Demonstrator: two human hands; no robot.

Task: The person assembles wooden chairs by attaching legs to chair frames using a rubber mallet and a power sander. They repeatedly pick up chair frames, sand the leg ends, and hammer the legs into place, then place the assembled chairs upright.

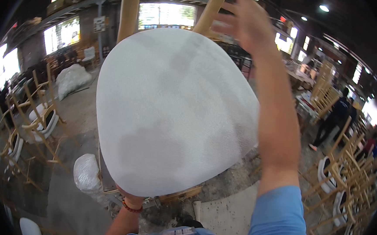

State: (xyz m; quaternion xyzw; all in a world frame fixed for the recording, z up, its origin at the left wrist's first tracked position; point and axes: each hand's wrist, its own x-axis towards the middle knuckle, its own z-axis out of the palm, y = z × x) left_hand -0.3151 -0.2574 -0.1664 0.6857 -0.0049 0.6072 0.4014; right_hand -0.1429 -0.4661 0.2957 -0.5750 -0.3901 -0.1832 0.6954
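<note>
A chair with a large white padded seat (171, 112) fills the middle of the view, its seat face tilted toward me. Two pale wooden posts (129, 13) rise behind the seat's far edge. My left hand (133, 199), with a beaded bracelet at the wrist, grips the chair at the near edge of the seat; its fingers are hidden underneath. Raised at the upper right, my right hand (247, 23) is blurred, its fingers spread beside the right-hand post. I see nothing held in it, and contact with the post cannot be made out.
Wooden chairs with white seats (44, 122) stand at the left, and more chair frames (341, 180) are piled at the right. A plastic-wrapped bundle (87, 172) lies left of the seat. Two people (338, 112) are farther back at the right.
</note>
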